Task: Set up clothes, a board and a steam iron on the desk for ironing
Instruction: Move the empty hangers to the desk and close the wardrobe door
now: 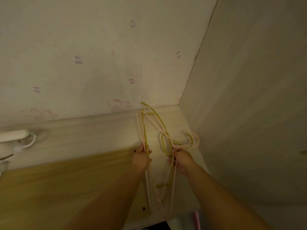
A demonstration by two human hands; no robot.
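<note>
No legible text; wallpaper (83, 63) cartoon prints blurred, possibly wordless.

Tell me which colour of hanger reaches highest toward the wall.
The olive-yellow hanger: its curved end rises above the pale pink hangers bundled with it.

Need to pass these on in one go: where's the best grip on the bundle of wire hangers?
Take the hangers at the necks just below the hooks, where the right hand already pinches them together. Come from the near side; the hooks point away toward the wall, and the frames splay apart lower down.
</note>
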